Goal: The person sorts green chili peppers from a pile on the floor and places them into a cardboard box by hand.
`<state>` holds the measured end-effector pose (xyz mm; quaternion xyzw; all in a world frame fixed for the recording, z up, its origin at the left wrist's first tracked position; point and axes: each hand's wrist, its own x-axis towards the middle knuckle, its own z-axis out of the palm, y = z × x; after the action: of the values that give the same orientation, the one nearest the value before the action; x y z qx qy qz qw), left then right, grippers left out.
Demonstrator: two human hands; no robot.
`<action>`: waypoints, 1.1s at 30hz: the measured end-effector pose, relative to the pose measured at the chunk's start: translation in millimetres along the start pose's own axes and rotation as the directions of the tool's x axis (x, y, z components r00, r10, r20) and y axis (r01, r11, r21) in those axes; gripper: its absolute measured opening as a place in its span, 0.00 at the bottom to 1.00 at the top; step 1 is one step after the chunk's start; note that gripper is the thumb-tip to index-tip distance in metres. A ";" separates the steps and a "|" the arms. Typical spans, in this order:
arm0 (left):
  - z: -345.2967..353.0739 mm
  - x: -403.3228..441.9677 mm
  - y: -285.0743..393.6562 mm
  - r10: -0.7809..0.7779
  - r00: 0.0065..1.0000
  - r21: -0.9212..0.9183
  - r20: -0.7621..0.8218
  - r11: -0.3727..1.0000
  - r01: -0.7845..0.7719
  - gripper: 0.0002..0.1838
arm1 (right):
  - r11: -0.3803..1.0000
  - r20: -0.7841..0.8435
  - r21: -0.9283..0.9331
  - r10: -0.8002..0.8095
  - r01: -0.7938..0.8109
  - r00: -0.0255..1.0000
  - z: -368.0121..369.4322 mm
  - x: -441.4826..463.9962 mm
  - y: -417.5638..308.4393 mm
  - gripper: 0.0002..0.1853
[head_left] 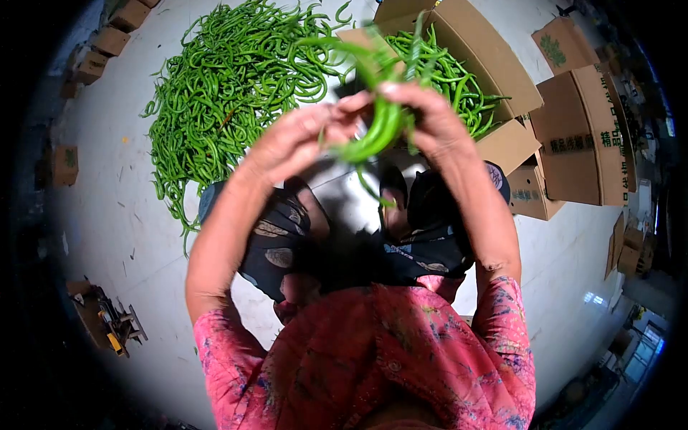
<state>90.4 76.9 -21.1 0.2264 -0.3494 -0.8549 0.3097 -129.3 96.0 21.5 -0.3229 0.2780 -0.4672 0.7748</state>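
Several curved green peppers (pixel 378 129) are held up between my two hands, partly smeared by motion. My left hand (pixel 297 137) has its fingers bent around the peppers' left side. On the other side, my right hand (pixel 430 118) grips them with thumb and fingers. One thin pepper hangs below the bunch. A large pile of green peppers (pixel 215 100) lies on the floor at the upper left. Behind my right hand, an open cardboard box (pixel 494 54) holds more green peppers (pixel 459 82).
Cardboard boxes (pixel 573 136) with green print stand at the right. More small boxes (pixel 111 41) line the upper left edge. My knees in dark patterned cloth (pixel 276 247) are under my forearms. A dark object with yellow parts (pixel 117 330) lies at the lower left.
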 end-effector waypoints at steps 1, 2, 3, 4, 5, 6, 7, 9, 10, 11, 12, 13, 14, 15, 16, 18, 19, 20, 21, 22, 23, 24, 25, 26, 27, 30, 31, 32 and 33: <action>-11.1 3.4 13.0 0.009 0.991 0.121 -0.130 0.993 0.007 0.23 | 0.996 -0.007 0.084 -0.034 0.035 0.999 -11.0 -4.8 -8.3 0.17; -24.0 7.6 25.2 0.034 0.966 0.240 -0.258 0.970 0.030 0.19 | 0.983 -0.016 0.168 -0.067 0.069 0.998 -26.4 -10.3 -18.6 0.16; -45.0 13.9 31.3 0.047 0.939 0.304 -0.340 0.951 0.063 0.18 | 0.975 -0.025 0.188 -0.116 0.119 0.993 -36.5 -14.4 -25.2 0.16; -65.5 21.6 32.3 0.067 0.905 0.364 -0.420 0.926 0.100 0.16 | 0.957 -0.032 0.256 -0.131 0.135 0.991 -39.8 -21.4 -32.7 0.15; -80.5 29.9 29.0 0.076 0.873 0.432 -0.482 0.887 0.162 0.14 | 0.943 -0.007 0.284 -0.177 0.172 0.984 -46.9 -26.0 -38.8 0.15; -94.8 36.5 21.9 0.098 0.863 0.555 -0.495 0.800 0.228 0.13 | 0.935 -0.056 0.281 -0.208 0.215 0.977 -44.1 -33.3 -43.7 0.16; -120.8 46.0 8.1 0.068 0.877 0.654 -0.476 0.694 0.301 0.14 | 0.917 -0.039 0.321 -0.236 0.236 0.971 -43.0 -37.4 -47.0 0.17; -165.6 66.6 -31.9 0.092 0.919 0.899 -0.383 0.267 0.347 0.16 | 0.893 -0.055 0.361 -0.267 0.268 0.962 -45.2 -43.4 -53.3 0.17; -177.6 74.5 -52.1 0.118 0.949 0.951 -0.293 -0.068 0.302 0.16 | 0.889 -0.088 0.362 -0.266 0.280 0.960 -46.7 -45.3 -55.2 0.17; -181.0 81.0 -69.9 0.068 0.956 0.934 -0.287 -0.203 0.295 0.17 | 0.886 -0.094 0.377 -0.253 0.270 0.963 -48.5 -45.7 -56.2 0.16; -181.7 88.6 -88.7 0.018 0.958 0.901 -0.286 -0.335 0.275 0.19 | 0.881 -0.138 0.378 -0.251 0.285 0.958 -48.4 -45.7 -56.1 0.16; -185.6 96.1 -111.4 0.007 0.951 0.880 -0.308 -0.377 0.288 0.19 | 0.875 -0.181 0.378 -0.249 0.301 0.951 -47.7 -46.1 -56.6 0.16; -188.5 103.8 -134.5 -0.003 0.944 0.857 -0.330 -0.419 0.298 0.21 | 0.871 -0.223 0.377 -0.247 0.317 0.943 -47.4 -46.1 -57.8 0.16; -181.6 105.0 -157.5 0.055 0.959 0.866 -0.277 -0.418 0.273 0.20 | 0.868 -0.231 0.378 -0.249 0.323 0.941 -46.7 -46.8 -58.8 0.17; -177.4 108.1 -181.7 0.106 0.969 0.876 -0.223 -0.415 0.247 0.20 | 0.854 -0.304 0.382 -0.245 0.353 0.921 -45.5 -48.6 -59.9 0.17; -202.0 113.3 -227.4 0.302 0.953 0.845 -0.015 -0.505 0.173 0.18 | 0.850 -0.324 0.375 -0.255 0.371 0.911 -46.9 -49.2 -58.9 0.17; -208.2 116.8 -238.1 0.381 0.921 0.828 0.083 -0.540 0.149 0.14 | 0.859 -0.361 0.339 -0.257 0.383 0.896 -42.2 -49.5 -58.6 0.18; -214.6 119.3 -247.8 0.451 0.874 0.806 0.179 -0.576 0.133 0.10 | 0.857 -0.349 0.359 -0.244 0.370 0.905 -42.1 -49.8 -57.9 0.19; -222.4 122.4 -254.5 0.460 0.866 0.795 0.197 -0.592 0.134 0.07 | 0.858 -0.368 0.350 -0.242 0.375 0.898 -40.1 -50.6 -57.8 0.20; -230.6 127.3 -259.8 0.470 0.855 0.782 0.218 -0.608 0.134 0.03 | 0.859 -0.386 0.340 -0.243 0.382 0.890 -39.1 -51.2 -57.9 0.20; -237.3 131.5 -265.8 0.478 0.845 0.770 0.240 -0.624 0.135 0.01 | 0.873 -0.377 0.316 -0.242 0.370 0.894 -39.4 -50.4 -57.9 0.20; -246.7 134.9 -277.0 0.491 0.834 0.786 0.253 -0.607 0.119 0.03 | 0.873 -0.387 0.301 -0.256 0.384 0.886 -38.1 -48.7 -57.7 0.20; -255.5 135.9 -285.4 0.502 0.823 0.801 0.265 -0.590 0.102 0.05 | 0.866 -0.402 0.317 -0.248 0.388 0.882 -34.7 -46.5 -57.4 0.20; -264.6 136.8 -294.1 0.514 0.812 0.815 0.277 -0.573 0.085 0.07 | 0.857 -0.417 0.336 -0.236 0.390 0.878 -32.0 -44.3 -57.3 0.20; -268.6 136.4 -296.1 0.524 0.802 0.821 0.286 -0.566 0.076 0.07 | 0.899 -0.360 0.256 -0.252 0.355 0.898 -31.8 -42.2 -57.7 0.15; -277.9 137.4 -295.6 0.493 0.818 0.823 0.298 -0.567 0.042 0.06 | 0.899 -0.347 0.252 -0.261 0.358 0.901 -32.1 -40.2 -54.0 0.16; -278.4 138.6 -291.4 0.472 0.831 0.823 0.294 -0.567 0.031 0.06 | 0.899 -0.336 0.252 -0.266 0.358 0.903 -32.2 -39.3 -53.6 0.16; -278.2 140.3 -287.4 0.444 0.848 0.823 0.289 -0.567 0.016 0.05 | 0.895 -0.330 0.261 -0.270 0.362 0.905 -31.2 -38.9 -52.7 0.16; -278.1 142.1 -280.9 0.412 0.866 0.825 0.282 -0.566 0.001 0.05 | 0.895 -0.329 0.265 -0.266 0.359 0.906 -31.4 -38.5 -53.0 0.16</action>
<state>53.6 10.5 -434.2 0.3902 -0.9022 0.0121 0.1834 -196.9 104.4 46.7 -0.1636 0.2509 -0.6667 0.6825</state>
